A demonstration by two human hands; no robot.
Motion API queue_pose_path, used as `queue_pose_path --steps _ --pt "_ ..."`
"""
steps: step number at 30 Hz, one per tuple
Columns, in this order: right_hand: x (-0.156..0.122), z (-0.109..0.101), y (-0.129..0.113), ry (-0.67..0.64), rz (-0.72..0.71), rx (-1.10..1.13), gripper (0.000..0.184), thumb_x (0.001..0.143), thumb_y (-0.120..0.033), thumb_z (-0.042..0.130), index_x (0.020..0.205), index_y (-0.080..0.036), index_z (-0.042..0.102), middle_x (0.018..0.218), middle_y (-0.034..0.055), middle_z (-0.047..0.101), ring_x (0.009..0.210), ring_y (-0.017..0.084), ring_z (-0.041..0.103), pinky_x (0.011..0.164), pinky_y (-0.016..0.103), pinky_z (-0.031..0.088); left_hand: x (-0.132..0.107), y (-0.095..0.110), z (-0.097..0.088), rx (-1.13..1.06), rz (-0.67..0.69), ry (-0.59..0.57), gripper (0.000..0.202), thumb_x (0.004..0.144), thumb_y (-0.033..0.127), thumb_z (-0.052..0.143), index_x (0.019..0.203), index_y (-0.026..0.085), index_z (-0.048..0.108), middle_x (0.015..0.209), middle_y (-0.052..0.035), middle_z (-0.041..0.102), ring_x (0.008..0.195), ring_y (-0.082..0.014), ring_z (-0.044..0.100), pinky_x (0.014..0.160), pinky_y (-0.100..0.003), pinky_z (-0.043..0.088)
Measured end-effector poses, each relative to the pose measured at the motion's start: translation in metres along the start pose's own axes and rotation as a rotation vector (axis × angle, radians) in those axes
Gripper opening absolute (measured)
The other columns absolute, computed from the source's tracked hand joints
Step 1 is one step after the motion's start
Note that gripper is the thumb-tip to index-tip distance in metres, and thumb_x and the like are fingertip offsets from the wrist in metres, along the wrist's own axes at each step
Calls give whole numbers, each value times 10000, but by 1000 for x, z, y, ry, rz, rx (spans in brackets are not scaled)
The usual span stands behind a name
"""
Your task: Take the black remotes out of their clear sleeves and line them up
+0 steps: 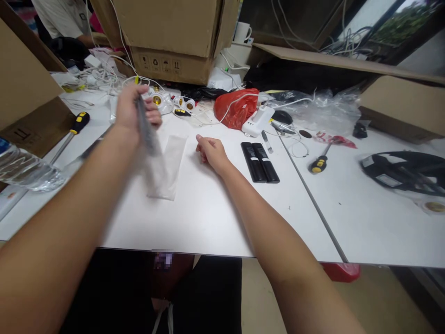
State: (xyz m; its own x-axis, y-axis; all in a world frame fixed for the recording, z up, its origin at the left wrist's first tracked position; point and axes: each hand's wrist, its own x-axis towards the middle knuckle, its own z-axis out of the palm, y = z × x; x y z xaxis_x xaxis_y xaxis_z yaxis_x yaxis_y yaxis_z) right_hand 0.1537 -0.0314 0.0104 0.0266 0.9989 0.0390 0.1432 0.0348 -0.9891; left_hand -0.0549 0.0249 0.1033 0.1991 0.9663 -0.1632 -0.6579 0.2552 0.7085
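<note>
My left hand (pixel 134 111) is raised above the white table (pixel 215 218), fingers closed round a long dark object in a clear sleeve (pixel 148 137) that is smeared by motion. A clear plastic sleeve (pixel 168 167) lies flat on the table just below it. My right hand (pixel 210 150) rests on the table to the right of that sleeve, fingers loosely curled, holding nothing. Two black bar-shaped devices (pixel 260 161) lie side by side a little right of my right hand.
A yellow-handled screwdriver (pixel 71 134) and a water bottle (pixel 24 169) lie at the left. White lamp sockets (pixel 170 102), a red bag (pixel 236 107), a white power strip (pixel 257 121), a small screwdriver (pixel 321 160) and cardboard boxes (pixel 174 37) crowd the back. Another person sits at far left.
</note>
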Motion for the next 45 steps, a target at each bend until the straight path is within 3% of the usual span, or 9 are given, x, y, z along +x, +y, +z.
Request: queue_pose_path --steps 3,5,9,14,18,21,28,36,45 --pt "-1 -8 -5 -241 164 253 529 869 -697 611 782 -176 648 666 21 605 559 145 560 569 278 501 8 -50 9 -283 29 -91 158 911 206 452 754 191 438 588 14 485 475 -58 403 471 -177 390" --pt "-2 -14 -7 -397 230 336 494 850 -661 674 846 -167 677 748 34 658 636 148 610 636 266 533 16 -75 3 -333 96 -16 111 889 195 443 794 193 500 641 -5 567 532 -98 522 546 -222 480" --pt "-7 -18 -8 -538 250 332 324 805 -437 817 921 -157 702 826 25 706 711 138 638 727 243 544 26 -93 -13 -193 194 89 216 949 315 459 835 196 598 793 -47 704 737 -153 693 653 -239 543" --pt "-7 -20 -8 -548 230 308 203 841 -312 720 907 -123 687 746 61 721 661 180 670 679 278 544 38 -92 -22 54 268 23 483 923 653 556 886 188 680 860 -75 758 812 -209 733 702 -282 578" --pt "-5 -24 -6 -519 245 365 191 801 -262 675 938 -130 657 762 64 724 629 184 672 596 271 535 45 -96 -28 209 315 -14 588 879 752 551 876 185 705 834 -83 760 849 -231 743 702 -292 582" --pt "-6 -25 -9 -528 305 374 265 747 -224 648 991 -122 645 843 86 741 606 179 662 516 263 511 45 -98 -29 259 278 -60 623 867 780 533 864 183 711 808 -89 755 874 -245 746 713 -302 589" --pt "-14 -21 -23 -490 294 368 177 745 -214 678 892 -136 618 727 31 655 545 129 577 490 234 466 42 -101 -23 294 206 -89 593 865 765 545 784 196 690 804 -87 749 847 -244 734 690 -302 588" --pt "-13 -17 -21 -385 350 284 165 834 -258 735 916 -144 648 767 53 698 559 146 624 464 237 516 44 -107 -24 437 230 -10 540 929 680 541 729 194 669 705 -64 703 683 -206 690 579 -272 520" --pt "-12 -11 -16 -338 333 242 130 876 -228 709 945 -139 645 808 85 721 626 174 699 595 289 634 47 -110 -28 536 291 -19 600 915 745 532 761 190 698 719 -64 703 682 -188 683 638 -276 525"
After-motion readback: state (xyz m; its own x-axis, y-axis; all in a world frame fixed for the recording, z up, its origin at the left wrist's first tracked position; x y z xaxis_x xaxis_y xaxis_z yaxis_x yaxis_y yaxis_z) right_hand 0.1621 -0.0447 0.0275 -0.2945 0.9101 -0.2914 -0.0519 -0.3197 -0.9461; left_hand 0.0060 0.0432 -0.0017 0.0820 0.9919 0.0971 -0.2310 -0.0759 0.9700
